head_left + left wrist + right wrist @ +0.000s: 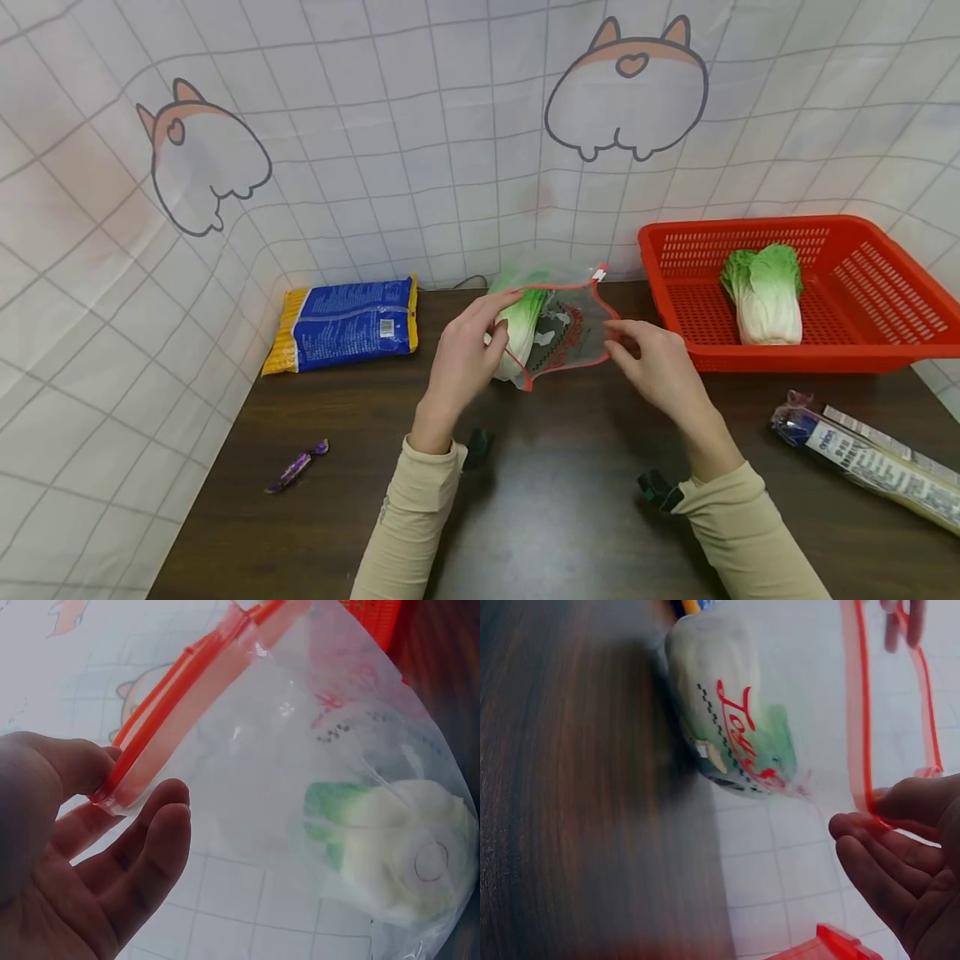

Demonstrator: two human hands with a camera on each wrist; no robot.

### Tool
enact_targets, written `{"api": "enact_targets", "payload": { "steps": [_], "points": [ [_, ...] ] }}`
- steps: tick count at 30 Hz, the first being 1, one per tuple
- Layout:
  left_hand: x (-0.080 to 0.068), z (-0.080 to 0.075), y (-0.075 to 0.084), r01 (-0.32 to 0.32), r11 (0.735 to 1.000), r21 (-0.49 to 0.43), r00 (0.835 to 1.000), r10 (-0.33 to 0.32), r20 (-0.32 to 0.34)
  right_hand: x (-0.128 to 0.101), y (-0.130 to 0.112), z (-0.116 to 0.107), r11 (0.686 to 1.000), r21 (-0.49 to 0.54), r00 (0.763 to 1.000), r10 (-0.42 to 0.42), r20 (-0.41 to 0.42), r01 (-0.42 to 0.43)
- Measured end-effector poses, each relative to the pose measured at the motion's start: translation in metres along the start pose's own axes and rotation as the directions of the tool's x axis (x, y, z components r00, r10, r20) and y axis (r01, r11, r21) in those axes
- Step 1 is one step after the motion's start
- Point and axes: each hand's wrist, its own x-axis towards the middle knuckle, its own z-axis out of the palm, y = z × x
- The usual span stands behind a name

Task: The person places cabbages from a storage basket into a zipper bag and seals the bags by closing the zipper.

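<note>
A clear zip bag (pixel 573 329) with a red zip strip hangs just above the dark table, mouth toward me, with a napa cabbage (pixel 521 321) inside. My left hand (pixel 501 323) pinches the left end of the zip strip (pixel 176 697) between thumb and fingers. My right hand (pixel 611 337) pinches the right end. The left wrist view shows the left hand (pixel 131 787) at the strip's corner and the cabbage (pixel 390 847) with its cut stem at the bag's bottom. From the right wrist I see the right hand (pixel 866 814) on the strip and red print over the cabbage (pixel 727 712).
A red plastic basket (pixel 870 275) at the back right holds a second napa cabbage (pixel 765 292). A blue and yellow packet (pixel 348 325) lies at the back left, a purple wrapped candy (pixel 296 467) front left, a long plastic-wrapped package (pixel 870 458) front right. A checked cloth backs the table.
</note>
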Motion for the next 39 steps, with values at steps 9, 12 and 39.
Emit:
{"api": "enact_targets", "payload": {
  "steps": [9, 12, 39],
  "points": [
    [0.0, -0.001, -0.003, 0.022, 0.995, -0.096, 1.0, -0.02, 0.024, -0.001, 0.002, -0.005, 1.0, 0.007, 1.0, 0.006, -0.016, -0.006],
    [0.0, -0.001, -0.003, 0.017, 0.993, -0.121, 1.0, -0.014, 0.02, -0.002, 0.002, -0.006, 1.0, -0.012, 1.0, 0.02, -0.009, -0.02],
    [-0.003, 0.0, -0.009, 0.095, 0.97, -0.222, 0.989, -0.066, 0.133, 0.003, 0.008, -0.072, 0.996, -0.048, 0.997, 0.073, 0.03, -0.072]
  ]
}}
